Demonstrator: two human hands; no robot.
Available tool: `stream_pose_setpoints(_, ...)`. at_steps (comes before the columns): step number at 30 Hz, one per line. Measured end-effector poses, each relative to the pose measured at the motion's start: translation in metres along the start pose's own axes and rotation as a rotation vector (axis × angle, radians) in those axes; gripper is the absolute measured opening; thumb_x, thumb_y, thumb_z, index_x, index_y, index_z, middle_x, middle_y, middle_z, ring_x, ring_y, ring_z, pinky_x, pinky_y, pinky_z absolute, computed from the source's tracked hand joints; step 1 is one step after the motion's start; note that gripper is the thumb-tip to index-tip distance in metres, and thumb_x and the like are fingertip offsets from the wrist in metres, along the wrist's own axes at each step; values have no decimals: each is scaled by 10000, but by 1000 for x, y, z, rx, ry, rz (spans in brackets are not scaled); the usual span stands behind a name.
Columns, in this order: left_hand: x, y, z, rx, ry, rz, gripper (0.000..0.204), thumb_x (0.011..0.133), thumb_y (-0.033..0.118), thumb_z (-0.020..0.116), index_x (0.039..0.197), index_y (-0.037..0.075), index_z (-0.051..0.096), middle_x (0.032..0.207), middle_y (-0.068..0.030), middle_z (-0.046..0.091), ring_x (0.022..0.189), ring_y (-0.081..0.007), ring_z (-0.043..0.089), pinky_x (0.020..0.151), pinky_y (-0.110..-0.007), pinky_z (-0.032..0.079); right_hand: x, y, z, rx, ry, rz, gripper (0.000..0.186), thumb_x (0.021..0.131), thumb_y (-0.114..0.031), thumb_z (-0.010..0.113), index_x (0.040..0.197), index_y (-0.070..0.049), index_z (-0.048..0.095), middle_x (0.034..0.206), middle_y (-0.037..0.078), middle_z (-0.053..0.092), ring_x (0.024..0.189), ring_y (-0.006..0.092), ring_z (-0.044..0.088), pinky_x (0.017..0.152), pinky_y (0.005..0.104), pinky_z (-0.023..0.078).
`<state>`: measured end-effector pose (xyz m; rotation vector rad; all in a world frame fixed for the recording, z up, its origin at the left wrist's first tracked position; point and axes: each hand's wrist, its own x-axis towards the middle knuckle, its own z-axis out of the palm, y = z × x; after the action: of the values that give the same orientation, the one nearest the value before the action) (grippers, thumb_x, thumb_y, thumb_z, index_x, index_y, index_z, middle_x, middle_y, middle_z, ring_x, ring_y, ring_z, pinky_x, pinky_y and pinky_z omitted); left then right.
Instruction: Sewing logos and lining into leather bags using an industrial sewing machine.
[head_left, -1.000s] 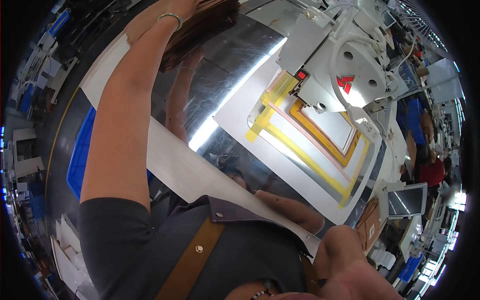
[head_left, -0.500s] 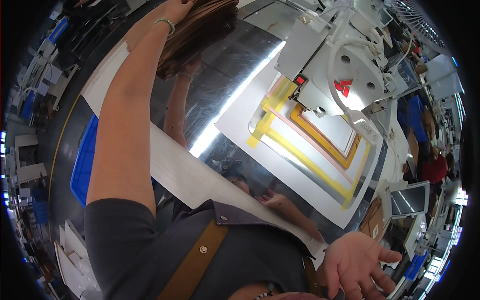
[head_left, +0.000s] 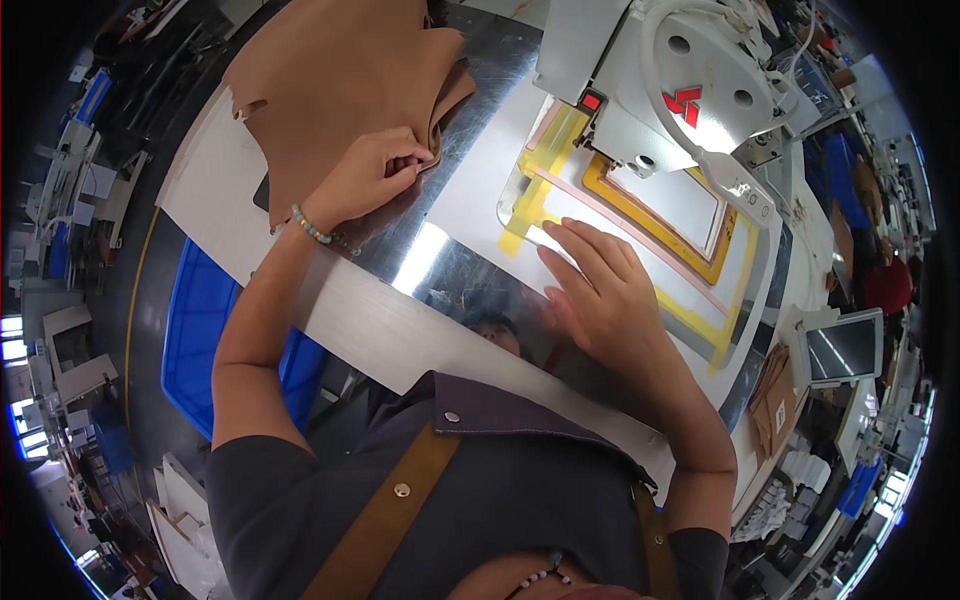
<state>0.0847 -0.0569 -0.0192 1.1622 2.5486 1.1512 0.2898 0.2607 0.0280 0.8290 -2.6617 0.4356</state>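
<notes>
The desk (head_left: pixel 345 318) has a pale near edge running slantwise from its left corner toward the person's body, with a shiny metal top beyond it. The brown sheets (head_left: pixel 335 75) lie stacked over the desk's far left part, their lower tip reaching toward the near edge. A band of bare metal, with a bright glare on it, separates them from the white sheet (head_left: pixel 475 215) on the right half. On that sheet, yellow tape and a yellow frame (head_left: pixel 652 240) sit under the white machine head (head_left: pixel 650 125), which limits the room above the far right side. A blue bin (head_left: pixel 197 345) stands below the near edge, by the left corner.

The left hand (head_left: pixel 385 165) is pinched together, thumb and fingers clamped on the right-hand border of the brown sheets. The right hand (head_left: pixel 607 295) is open, fingers slightly apart and holding nothing, over the white sheet's near border; whether its fingertips touch the sheet cannot be told. Its forearm crosses the desk's near edge toward the right.
</notes>
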Motion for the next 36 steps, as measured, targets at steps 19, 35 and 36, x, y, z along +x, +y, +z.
stream_pose_setpoints(19,51,-61,-24,377,305,75,424,1096,225,572,1453,2,626,1302,-226,710,1267,-412,634,1095,-473,493,147,39,119,-254,211,-212,186,841,-136,698,1021,-92,683,1052,36,650,979,213,670,823,331,575)
stream_pose_setpoints(35,62,-106,-38,444,394,3,605,1072,442,640,1499,14,613,1580,-171,588,1442,-374,546,1235,-446,395,91,24,100,-370,-9,-138,136,838,-143,720,952,-92,667,969,65,680,1017,256,717,880,368,572)
stream_pose_setpoints(36,52,-69,-37,521,391,116,592,1045,414,690,1473,9,632,1547,-174,614,1414,-379,565,1219,-449,408,88,32,98,-378,-57,-78,145,831,-134,726,953,-90,661,965,66,677,998,256,721,865,376,578)
